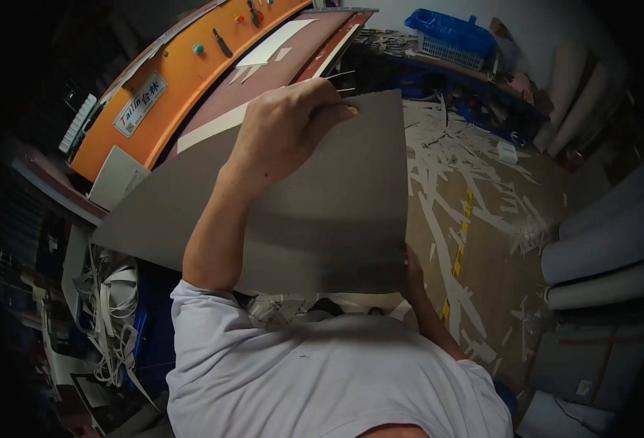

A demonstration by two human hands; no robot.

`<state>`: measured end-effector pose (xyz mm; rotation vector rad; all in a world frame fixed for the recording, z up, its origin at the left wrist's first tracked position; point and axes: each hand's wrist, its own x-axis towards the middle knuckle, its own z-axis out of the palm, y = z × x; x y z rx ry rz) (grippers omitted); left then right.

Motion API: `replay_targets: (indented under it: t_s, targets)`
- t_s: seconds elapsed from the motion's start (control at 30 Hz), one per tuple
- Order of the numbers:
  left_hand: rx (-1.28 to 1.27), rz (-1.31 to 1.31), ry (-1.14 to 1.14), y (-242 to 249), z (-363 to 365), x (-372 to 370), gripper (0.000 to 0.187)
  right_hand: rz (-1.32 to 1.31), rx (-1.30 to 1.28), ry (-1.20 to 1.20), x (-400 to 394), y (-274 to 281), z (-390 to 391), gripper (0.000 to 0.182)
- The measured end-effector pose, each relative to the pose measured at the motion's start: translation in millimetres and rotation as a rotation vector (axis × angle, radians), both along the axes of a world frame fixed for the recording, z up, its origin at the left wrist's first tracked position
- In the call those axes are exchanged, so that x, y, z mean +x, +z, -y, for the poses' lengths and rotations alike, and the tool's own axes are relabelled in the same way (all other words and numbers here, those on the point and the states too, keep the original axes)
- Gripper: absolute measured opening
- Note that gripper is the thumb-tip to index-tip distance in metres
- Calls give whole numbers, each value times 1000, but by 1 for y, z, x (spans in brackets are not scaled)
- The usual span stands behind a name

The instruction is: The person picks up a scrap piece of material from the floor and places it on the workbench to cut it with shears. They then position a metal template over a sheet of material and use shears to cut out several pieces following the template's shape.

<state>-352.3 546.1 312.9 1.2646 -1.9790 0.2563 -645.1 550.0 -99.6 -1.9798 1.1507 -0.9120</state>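
A large grey sheet [329, 197] with a straight right edge and a tapering left end is held up in front of my body. My left hand [285, 128] is closed on its upper edge, fingers pinched together. Thin pale slivers [341, 74] stick out just above that hand. Down at the sheet's lower right edge, my right hand [411, 274] grips the side; it is in shadow and partly hidden behind the sheet.
An orange machine [168, 87] with a reddish bed [223, 95] stands ahead to the left, white pieces [274, 44] on it. Offcuts [446, 241] litter the floor. Rolls [599, 255] lie at right; a blue basket [449, 51] sits on a far table. Strips [117, 314] hang at left.
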Motion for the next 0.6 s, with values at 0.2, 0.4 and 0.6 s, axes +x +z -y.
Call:
replay_targets:
  t_s: [0.2, 0.4, 0.6]
  targets:
    - [-13, -363, 91, -4, 33, 27, 17, 29, -92, -389, -66, 3, 114, 87]
    - [-117, -512, 195, -12, 67, 110, 21, -87, -207, -157, -96, 79, 258, 49]
    - [-161, -576, 347, 4, 98, 180, 23, 42, 249, 245, -9, 62, 387, 20]
